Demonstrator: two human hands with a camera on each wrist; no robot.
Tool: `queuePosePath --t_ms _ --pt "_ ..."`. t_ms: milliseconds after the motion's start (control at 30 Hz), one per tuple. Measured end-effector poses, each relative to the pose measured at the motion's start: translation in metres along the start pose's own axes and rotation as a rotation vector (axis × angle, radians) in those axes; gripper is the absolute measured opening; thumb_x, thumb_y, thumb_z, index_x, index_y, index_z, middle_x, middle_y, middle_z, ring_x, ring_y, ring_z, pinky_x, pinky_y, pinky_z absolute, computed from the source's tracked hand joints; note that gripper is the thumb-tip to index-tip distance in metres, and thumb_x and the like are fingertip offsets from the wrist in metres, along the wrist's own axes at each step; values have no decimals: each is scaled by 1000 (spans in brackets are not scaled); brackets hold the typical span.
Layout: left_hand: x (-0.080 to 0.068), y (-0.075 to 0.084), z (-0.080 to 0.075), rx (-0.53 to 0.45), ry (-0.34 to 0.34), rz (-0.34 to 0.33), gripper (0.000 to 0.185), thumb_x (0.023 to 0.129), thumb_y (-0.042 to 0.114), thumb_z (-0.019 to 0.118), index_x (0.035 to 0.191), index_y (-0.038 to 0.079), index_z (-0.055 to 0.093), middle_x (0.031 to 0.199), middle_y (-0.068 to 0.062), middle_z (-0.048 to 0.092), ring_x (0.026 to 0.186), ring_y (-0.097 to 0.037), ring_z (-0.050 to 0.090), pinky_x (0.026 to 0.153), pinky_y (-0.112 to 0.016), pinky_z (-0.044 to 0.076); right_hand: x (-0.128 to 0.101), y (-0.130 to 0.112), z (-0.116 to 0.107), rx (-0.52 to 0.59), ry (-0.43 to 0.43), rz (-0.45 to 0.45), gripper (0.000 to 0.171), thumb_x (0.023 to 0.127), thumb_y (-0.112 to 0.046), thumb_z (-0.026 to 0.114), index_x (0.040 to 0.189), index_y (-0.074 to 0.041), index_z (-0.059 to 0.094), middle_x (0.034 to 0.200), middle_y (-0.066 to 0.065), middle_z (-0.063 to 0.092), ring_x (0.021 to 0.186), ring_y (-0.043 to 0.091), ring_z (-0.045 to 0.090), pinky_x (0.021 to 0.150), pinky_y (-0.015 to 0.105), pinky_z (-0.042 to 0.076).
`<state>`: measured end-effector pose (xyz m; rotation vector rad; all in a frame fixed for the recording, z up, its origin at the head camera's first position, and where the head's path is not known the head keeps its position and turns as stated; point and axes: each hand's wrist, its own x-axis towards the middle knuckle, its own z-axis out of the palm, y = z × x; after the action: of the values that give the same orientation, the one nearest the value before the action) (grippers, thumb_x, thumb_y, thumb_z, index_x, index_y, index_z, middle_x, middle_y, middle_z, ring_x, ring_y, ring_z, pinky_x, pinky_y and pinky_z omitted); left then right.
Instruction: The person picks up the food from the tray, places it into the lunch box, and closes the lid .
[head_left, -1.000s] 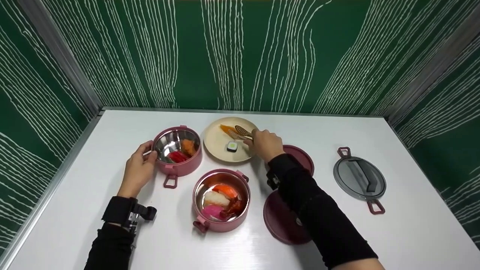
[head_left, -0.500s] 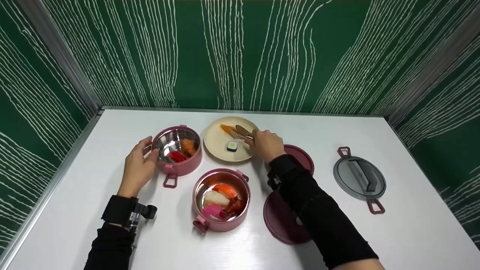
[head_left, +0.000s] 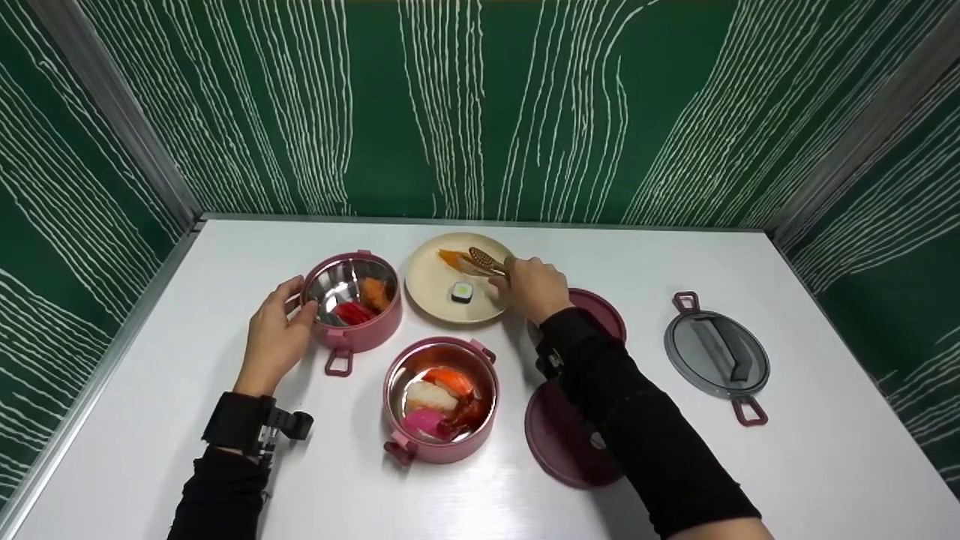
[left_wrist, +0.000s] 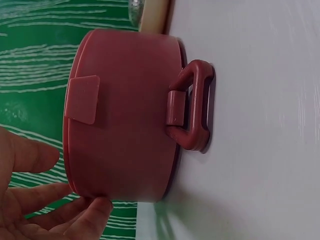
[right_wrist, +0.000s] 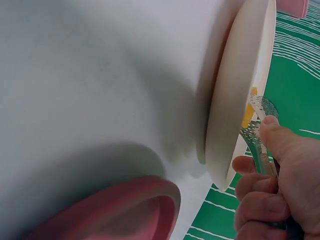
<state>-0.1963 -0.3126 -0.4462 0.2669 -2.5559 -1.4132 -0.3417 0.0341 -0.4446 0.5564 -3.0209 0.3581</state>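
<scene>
My right hand [head_left: 536, 289] grips metal serving tongs [head_left: 487, 262] with perforated heads, held over the cream plate [head_left: 427, 292]. The tongs' heads are at an orange-yellow piece of food [head_left: 450, 259]; whether they pinch it I cannot tell. A sushi roll [head_left: 462, 292] lies nearby on the plate. At the left, my left hand [head_left: 276, 337] rests its fingertips against the side of a pink pot [left_wrist: 125, 115], thumb near the rim. Inside that pot are a red food piece [head_left: 352, 313] and an orange-brown one [head_left: 374, 294].
A second pink pot [head_left: 442, 454] in front holds several food pieces. Two dark red round lids [head_left: 555, 442] [head_left: 604, 311] lie partly under my right forearm. Farther right is a grey transparent lid [head_left: 694, 360] with red clips. Green walls edge the white table [head_left: 337, 465].
The tongs' heads have drawn slightly closer together at the orange-yellow piece. My left fingers have shifted slightly at the pot's rim. The view has shifted a little.
</scene>
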Motion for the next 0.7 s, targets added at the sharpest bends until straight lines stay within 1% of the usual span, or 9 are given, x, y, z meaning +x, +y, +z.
queuePosePath --t_ms 167,367,467,600,700 --pt "1 -2 0 -6 3 3 54 107 13 51 156 -3 37 158 -27 40 144 -42 44 116 -47 42 -1 -3 -3 -20 -23 1 42 101 -45 65 105 -4 69 98 23 72 89 44 70 75 58 58" --pt "2 -4 1 -7 9 5 52 108 14 50 156 -4 38 158 -27 40 143 -42 45 117 -49 41 2 -9 -5 -14 -9 21 49 100 -50 64 104 -2 69 99 25 72 88 44 70 73 58 58" --pt "2 -5 2 1 9 0 52 108 15 49 156 -3 38 158 -26 40 143 -42 45 118 -50 39 3 -13 -3 -13 -19 33 51 99 -52 65 105 -2 69 99 25 72 89 44 70 74 57 58" --pt "2 -6 3 6 6 -5 52 108 15 49 156 -2 38 159 -26 40 143 -42 45 118 -50 39 5 -15 1 7 -42 56 49 99 -52 65 105 -3 68 101 24 72 91 43 71 76 56 58" --pt "3 -7 2 13 6 -5 52 108 14 49 156 -2 38 159 -26 40 143 -42 45 118 -50 39 6 -15 3 17 -39 51 45 100 -48 65 104 -3 68 101 24 72 92 44 70 76 57 58"
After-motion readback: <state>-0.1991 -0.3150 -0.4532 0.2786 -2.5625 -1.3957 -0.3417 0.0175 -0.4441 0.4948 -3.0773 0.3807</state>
